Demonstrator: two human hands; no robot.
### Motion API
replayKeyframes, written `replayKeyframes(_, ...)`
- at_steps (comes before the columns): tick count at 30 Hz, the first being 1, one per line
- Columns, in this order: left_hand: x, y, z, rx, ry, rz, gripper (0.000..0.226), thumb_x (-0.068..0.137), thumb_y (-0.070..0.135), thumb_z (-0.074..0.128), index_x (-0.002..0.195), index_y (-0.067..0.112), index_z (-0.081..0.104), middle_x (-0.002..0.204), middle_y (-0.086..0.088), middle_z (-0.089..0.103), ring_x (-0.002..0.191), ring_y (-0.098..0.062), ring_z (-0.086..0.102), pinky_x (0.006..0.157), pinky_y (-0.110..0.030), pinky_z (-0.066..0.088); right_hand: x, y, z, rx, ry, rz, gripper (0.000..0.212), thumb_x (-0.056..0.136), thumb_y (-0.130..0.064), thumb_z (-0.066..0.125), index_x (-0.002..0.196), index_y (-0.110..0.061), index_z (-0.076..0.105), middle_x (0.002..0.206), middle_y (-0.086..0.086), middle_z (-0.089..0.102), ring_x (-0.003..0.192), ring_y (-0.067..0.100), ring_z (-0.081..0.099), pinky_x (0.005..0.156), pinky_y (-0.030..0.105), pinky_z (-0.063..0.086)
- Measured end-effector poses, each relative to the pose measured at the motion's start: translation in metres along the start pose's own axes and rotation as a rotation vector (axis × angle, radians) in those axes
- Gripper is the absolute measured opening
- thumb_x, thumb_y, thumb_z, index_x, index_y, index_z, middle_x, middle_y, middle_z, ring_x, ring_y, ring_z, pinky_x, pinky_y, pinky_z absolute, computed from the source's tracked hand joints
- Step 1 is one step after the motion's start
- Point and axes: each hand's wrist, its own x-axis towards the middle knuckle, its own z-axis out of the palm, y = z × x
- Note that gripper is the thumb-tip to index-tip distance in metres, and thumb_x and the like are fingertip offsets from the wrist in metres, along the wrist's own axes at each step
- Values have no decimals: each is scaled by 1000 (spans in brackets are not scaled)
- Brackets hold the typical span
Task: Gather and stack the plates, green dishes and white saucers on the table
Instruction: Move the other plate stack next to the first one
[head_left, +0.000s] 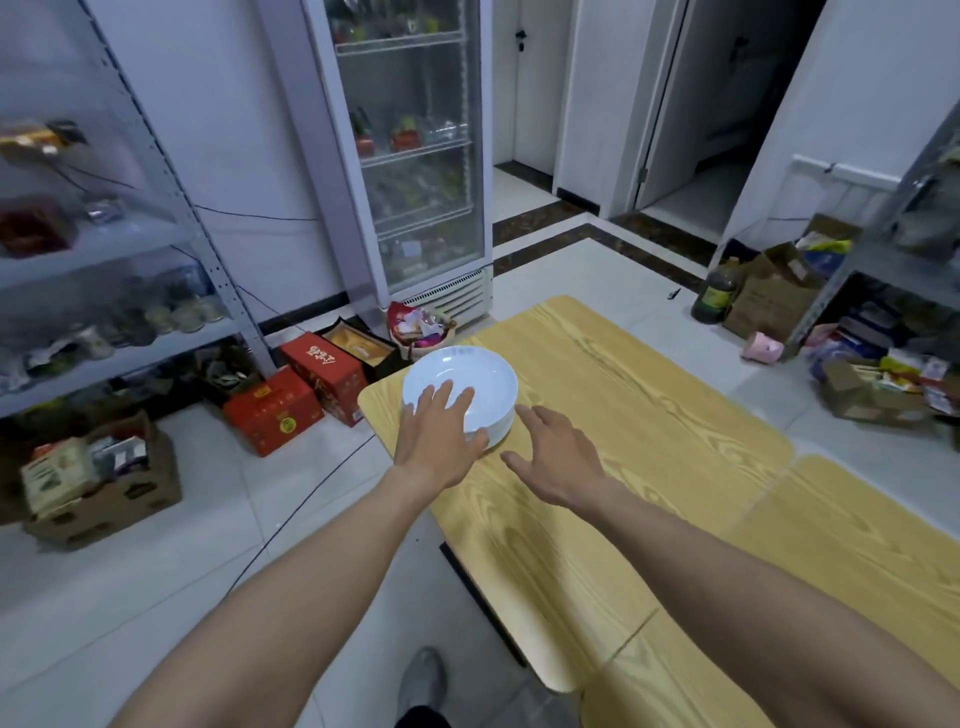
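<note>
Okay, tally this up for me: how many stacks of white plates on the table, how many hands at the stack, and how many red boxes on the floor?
Stack of white plates: 1 (plates in it cannot be counted)
Hands: 2, the left hand flat on the stack, the right hand open beside it
Red boxes: 2
Total: 5

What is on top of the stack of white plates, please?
The left hand rests flat on the top plate, reaching into its bowl. The rest of that plate shows bare. Whatever lies under the palm is covered, and the lower plates show only their rims.
</note>
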Motion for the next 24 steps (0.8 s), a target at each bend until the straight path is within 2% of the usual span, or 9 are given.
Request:
replayKeyframes(2, 23, -20, 5, -49, 0, 5, 66, 97, 52, 46, 155, 24, 27, 163, -7, 20, 150, -27, 15, 119, -45, 20, 23, -5, 11, 77, 8, 51, 74, 95, -55, 52, 156, -25, 24, 161, 8, 26, 148, 25, 24, 112, 41, 31)
replayKeyframes(5, 56, -54, 8, -166, 2, 11, 66, 96, 50, 51, 153, 23, 32, 161, -7, 24, 148, -25, 19, 116, -41, 23, 49, -9, 26, 314, 54, 153, 73, 91, -57, 59, 153, -28, 32, 161, 2, 30, 148, 20, 25, 117, 41, 27)
replayKeyframes(9, 96, -100, 11, -311, -47, -44, 69, 90, 49, 61, 151, 28, 37, 158, -6, 29, 145, -26, 25, 113, -42, 32, 72, -11, 40, 500, 63, 278, 71, 88, -56, 66, 148, -29, 41, 157, 1, 36, 146, 20, 29, 118, 39, 25)
replayKeyframes(13, 123, -126, 24, -420, -129, -40, 72, 84, 47, 70, 148, 32, 40, 160, -5, 27, 146, -25, 22, 114, -44, 31, 98, -16, 50, 567, 113, 383, 61, 87, -53, 68, 140, -29, 50, 152, 1, 43, 141, 19, 35, 109, 32, 28)
replayKeyframes(17, 139, -142, 42, -536, -199, -91, 77, 79, 47, 76, 147, 33, 43, 160, -5, 24, 148, -24, 20, 116, -42, 26, 116, -13, 62, 649, 110, 443, 60, 83, -48, 74, 136, -31, 52, 149, -2, 41, 137, 16, 37, 105, 29, 30)
replayKeyframes(19, 153, -152, 51, -573, -239, -125, 81, 77, 44, 80, 148, 31, 43, 160, -7, 22, 148, -23, 19, 115, -39, 25, 127, -8, 67, 767, 91, 486, 61, 79, -46, 79, 134, -35, 53, 146, -5, 38, 130, 10, 38, 103, 27, 32)
replayKeyframes(22, 167, -167, 64, -700, -320, -159, 84, 74, 37, 84, 148, 28, 43, 153, -4, 33, 143, -22, 31, 112, -36, 33, 135, 0, 78, 960, 33, 524, 63, 75, -39, 85, 131, -38, 55, 144, -8, 43, 125, 11, 49, 99, 31, 46)
replayKeyframes(24, 171, -173, 72, -832, -390, -169, 84, 74, 30, 85, 147, 30, 44, 150, 4, 40, 136, -20, 41, 110, -39, 40, 138, 2, 88, 1030, 20, 513, 62, 75, -31, 86, 128, -38, 56, 138, -8, 51, 114, 13, 60, 82, 22, 53)
